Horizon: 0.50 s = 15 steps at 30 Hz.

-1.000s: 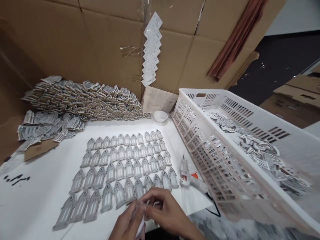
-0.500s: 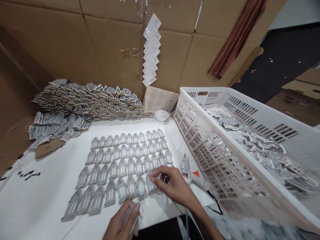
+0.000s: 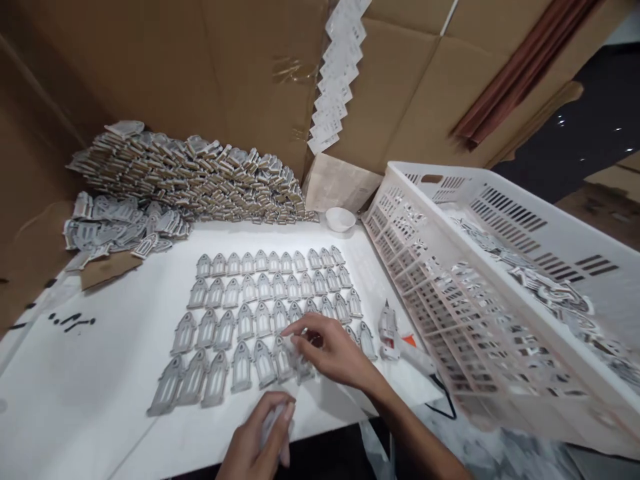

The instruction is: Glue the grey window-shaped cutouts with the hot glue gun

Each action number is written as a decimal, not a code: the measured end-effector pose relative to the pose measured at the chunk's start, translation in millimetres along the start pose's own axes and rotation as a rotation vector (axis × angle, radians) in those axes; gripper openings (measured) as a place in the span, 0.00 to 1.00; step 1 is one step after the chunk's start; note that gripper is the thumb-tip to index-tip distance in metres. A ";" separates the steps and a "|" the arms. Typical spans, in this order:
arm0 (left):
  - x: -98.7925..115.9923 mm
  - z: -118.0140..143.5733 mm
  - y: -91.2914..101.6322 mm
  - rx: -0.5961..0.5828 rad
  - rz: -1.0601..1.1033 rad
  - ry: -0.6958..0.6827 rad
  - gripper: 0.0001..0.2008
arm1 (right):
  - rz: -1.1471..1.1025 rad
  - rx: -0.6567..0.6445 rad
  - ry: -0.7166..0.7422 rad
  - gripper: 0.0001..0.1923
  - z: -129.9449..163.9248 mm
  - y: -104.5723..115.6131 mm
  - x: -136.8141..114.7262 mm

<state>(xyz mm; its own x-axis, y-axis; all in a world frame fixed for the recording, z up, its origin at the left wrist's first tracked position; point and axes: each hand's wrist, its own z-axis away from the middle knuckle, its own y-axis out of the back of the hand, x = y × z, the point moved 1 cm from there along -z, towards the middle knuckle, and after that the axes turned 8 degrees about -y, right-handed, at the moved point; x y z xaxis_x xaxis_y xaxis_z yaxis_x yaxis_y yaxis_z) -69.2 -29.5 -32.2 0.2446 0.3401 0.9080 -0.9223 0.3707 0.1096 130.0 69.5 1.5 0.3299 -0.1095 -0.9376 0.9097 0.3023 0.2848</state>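
Rows of small grey arched window-shaped pieces lie on the white tabletop, with pale panels inside their frames. Over the front row, toward its right end, my right hand is closed in a pinch, thumb and forefinger together just above one arched piece. What the pinch holds, if anything, is too small to make out. My left hand is near the table's front edge, its fingers wrapped round a pale, translucent flat piece or stack, mostly hidden by the fingers.
A glue gun lies to the right, beside a white slatted crate holding loose arched pieces. A large pile of them stands at the back left. A small white bowl sits before the cardboard wall.
The view has shifted, so the crate and glue gun appear farther right. My right hand has moved left along the front row, from one arched piece toward its neighbour. My left hand keeps its grip.
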 end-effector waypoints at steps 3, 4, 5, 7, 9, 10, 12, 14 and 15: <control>2.1 -0.2 4.0 -0.035 -0.044 -0.047 0.26 | -0.090 -0.044 -0.056 0.12 0.2 -1.3 5.1; 2.6 -0.5 5.3 -0.049 -0.062 -0.061 0.26 | -0.109 -0.050 -0.071 0.12 0.7 -1.3 6.1; 2.9 -0.8 6.5 -0.063 -0.077 -0.069 0.25 | -0.117 -0.052 -0.083 0.12 1.1 -1.4 6.9; 3.2 -1.1 8.3 -0.085 -0.096 -0.074 0.25 | -0.099 -0.060 -0.106 0.13 1.5 -1.4 7.7; 3.6 -0.9 9.2 -0.100 -0.102 -0.069 0.24 | -0.063 -0.079 -0.124 0.14 1.7 -1.3 7.9; 4.0 -0.7 9.3 -0.104 -0.104 -0.068 0.23 | -0.036 -0.090 -0.126 0.14 1.9 -1.0 7.8; 5.0 0.0 9.1 -0.106 -0.107 -0.066 0.23 | 0.048 -0.099 -0.108 0.13 2.8 0.1 6.9; 6.0 0.5 8.4 -0.104 -0.111 -0.060 0.22 | 0.173 -0.105 -0.062 0.12 4.5 1.5 5.3; 6.7 0.6 7.9 -0.104 -0.113 -0.057 0.22 | 0.243 -0.116 -0.035 0.13 5.5 2.2 4.1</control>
<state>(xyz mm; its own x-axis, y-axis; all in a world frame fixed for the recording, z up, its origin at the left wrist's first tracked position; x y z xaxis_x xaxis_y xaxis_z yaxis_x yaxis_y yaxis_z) -75.0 -24.8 -25.0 0.3250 0.2427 0.9141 -0.8531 0.4923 0.1726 134.7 64.5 -0.6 0.5454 -0.0522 -0.8365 0.7683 0.4300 0.4741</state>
